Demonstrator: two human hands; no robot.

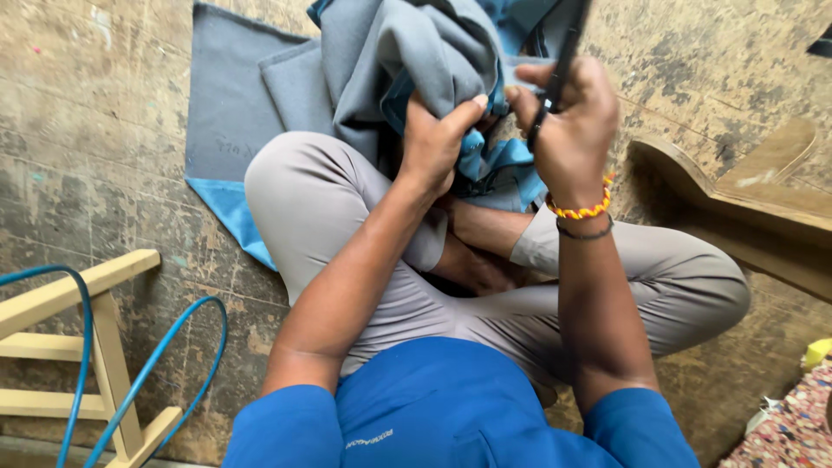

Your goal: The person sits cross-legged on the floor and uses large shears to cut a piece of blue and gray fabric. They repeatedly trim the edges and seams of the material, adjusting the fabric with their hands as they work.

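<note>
I sit cross-legged on a worn floor, in grey trousers and a blue shirt. My left hand [436, 139] grips a bunched fold of grey fabric [390, 52] with a blue lining [498, 156] over my lap. My right hand [568, 121], with a yellow beaded band and a dark band on its wrist, is closed around a dark scissors-like tool [563, 61] that points up and away, right beside the blue lining. Whether the blades are open or cutting is hidden by the hand and cloth.
More grey cloth with a blue edge [227, 121] lies flat on the floor at the upper left. A pale wooden frame [104, 347] with blue tubing [186, 347] stands at the lower left. A curved wooden piece [745, 199] lies at the right, a patterned mat [789, 425] at the lower right.
</note>
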